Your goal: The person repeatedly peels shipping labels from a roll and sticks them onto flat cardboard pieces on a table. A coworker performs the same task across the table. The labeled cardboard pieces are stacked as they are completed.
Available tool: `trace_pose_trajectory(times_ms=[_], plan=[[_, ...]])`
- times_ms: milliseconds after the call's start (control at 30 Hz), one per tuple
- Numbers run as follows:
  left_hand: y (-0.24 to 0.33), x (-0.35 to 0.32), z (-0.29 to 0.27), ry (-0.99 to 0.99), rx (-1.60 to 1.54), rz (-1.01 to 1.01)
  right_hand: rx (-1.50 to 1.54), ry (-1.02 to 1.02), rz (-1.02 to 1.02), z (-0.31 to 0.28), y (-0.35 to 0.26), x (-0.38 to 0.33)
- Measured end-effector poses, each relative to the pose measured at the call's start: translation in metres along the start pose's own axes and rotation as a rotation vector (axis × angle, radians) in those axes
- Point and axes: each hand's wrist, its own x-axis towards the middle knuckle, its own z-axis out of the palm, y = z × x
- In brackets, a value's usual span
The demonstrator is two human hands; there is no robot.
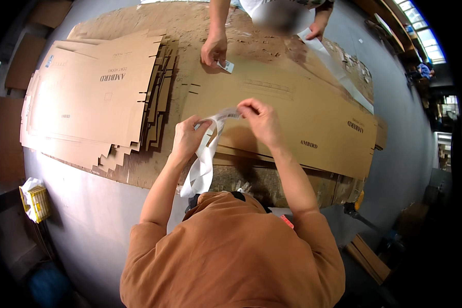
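Note:
My left hand is closed on a long white strip of labels, which hangs in loops below it toward my body. My right hand pinches the strip's upper end, where dark print shows, and the strip is stretched between both hands. Beneath them lies a stack of flat printed cardboard sheets. Across the table, a co-worker's hand holds a small white label against the top sheet. That person's other hand grips a second white strip trailing over the sheets.
A taller, uneven stack of flat cardboard stands on the left of the worn table. On the floor at the left is a yellow container with white material in it. Cardboard pieces lie at the lower right.

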Motion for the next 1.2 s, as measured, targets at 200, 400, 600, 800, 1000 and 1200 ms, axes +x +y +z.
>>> trace_pose_trajectory(times_ms=[200, 400, 600, 800, 1000, 1200], plan=[[-0.032, 0.019, 0.009, -0.058, 0.043, 0.039, 0.17, 0.023, 0.201, -0.005, 0.068, 0.076], [-0.043, 0.028, 0.024, -0.124, 0.05, 0.048, 0.103, -0.007, 0.228, 0.019, 0.101, 0.118], [-0.047, 0.026, 0.029, -0.129, 0.152, 0.036, -0.017, 0.033, 0.21, 0.033, 0.113, 0.136], [-0.049, 0.026, 0.031, -0.104, 0.158, 0.051, -0.04, 0.029, 0.2, 0.035, 0.123, 0.139], [-0.051, 0.025, 0.032, -0.103, 0.181, 0.061, 0.026, 0.034, 0.209, 0.035, 0.125, 0.137], [-0.049, 0.024, 0.033, -0.093, 0.193, 0.063, -0.026, 0.051, 0.192, 0.037, 0.128, 0.145]])
